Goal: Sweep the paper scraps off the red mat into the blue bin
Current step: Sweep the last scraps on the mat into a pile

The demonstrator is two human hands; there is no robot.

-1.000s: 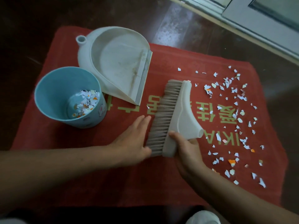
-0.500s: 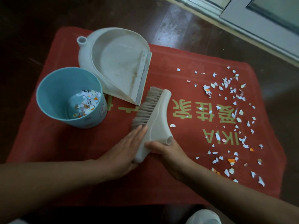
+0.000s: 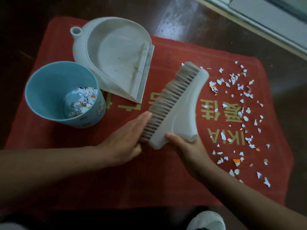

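Observation:
A red mat (image 3: 166, 176) with green lettering lies on the dark floor. Many white paper scraps (image 3: 239, 113) are strewn over its right half. My right hand (image 3: 187, 145) is shut on the handle of a white hand brush (image 3: 181, 107), held above the mat's middle with the bristles facing left. My left hand (image 3: 126, 138) is flat and open, its fingers resting against the bristles' near end. The blue bin (image 3: 48, 90) stands at the mat's left, with scraps at its bottom. A white dustpan (image 3: 116, 53) lies behind the bin, its lip facing right.
Dark wooden floor surrounds the mat. A pale door or window frame (image 3: 272, 19) runs across the top right corner. A white shoe tip (image 3: 206, 220) shows at the bottom edge, just off the mat.
The brush swung left toward the dustpan, then back to the right and up. My left hand stayed against the bristles throughout. The scraps on the right have not visibly moved.

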